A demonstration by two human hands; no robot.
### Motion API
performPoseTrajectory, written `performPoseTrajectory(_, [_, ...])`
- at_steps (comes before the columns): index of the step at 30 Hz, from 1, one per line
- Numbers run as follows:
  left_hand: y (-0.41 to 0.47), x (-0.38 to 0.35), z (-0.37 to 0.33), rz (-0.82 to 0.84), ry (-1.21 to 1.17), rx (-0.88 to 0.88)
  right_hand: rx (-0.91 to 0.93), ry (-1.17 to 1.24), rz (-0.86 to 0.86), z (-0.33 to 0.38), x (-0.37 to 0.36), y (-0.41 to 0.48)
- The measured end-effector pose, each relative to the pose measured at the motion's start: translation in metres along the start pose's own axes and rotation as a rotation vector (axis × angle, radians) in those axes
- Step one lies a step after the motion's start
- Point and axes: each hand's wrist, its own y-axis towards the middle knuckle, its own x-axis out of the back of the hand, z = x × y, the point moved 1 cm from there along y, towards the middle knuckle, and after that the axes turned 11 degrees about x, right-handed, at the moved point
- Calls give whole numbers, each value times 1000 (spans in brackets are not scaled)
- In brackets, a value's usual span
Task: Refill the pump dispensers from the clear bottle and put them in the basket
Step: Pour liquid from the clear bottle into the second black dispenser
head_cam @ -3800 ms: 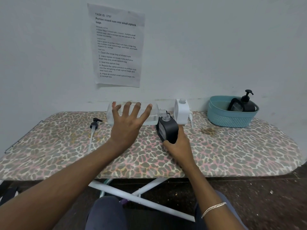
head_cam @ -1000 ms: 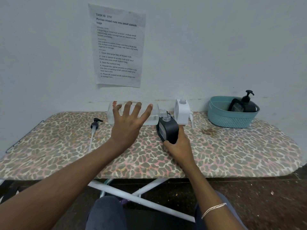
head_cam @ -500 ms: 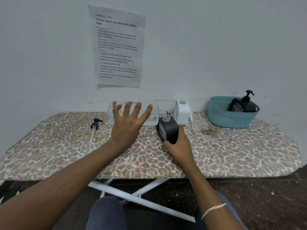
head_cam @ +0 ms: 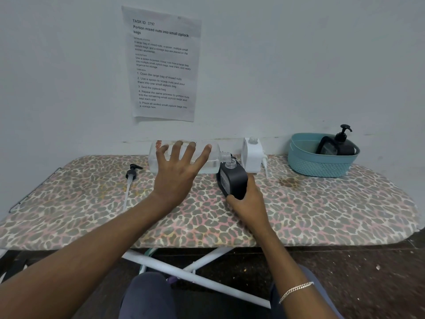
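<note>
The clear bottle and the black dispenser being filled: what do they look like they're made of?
Clear bottle: looks like transparent plastic with a glossy finish; the board's pattern and wall show through it, and its neck is threaded. Black dispenser in the right hand: apparently matte, opaque black plastic with a clear window on its face and a see-through threaded neck. Glass can't be ruled out for either.

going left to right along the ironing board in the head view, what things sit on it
loose black pump → clear bottle lying on its side → black dispenser with its top off → white dispenser → teal basket with a black pump dispenser inside
</note>
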Motion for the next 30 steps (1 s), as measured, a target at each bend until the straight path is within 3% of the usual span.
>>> performPoseTrajectory(30, [0,0,0,9,-3,-1,-8,-13,4,-4,-1,1])
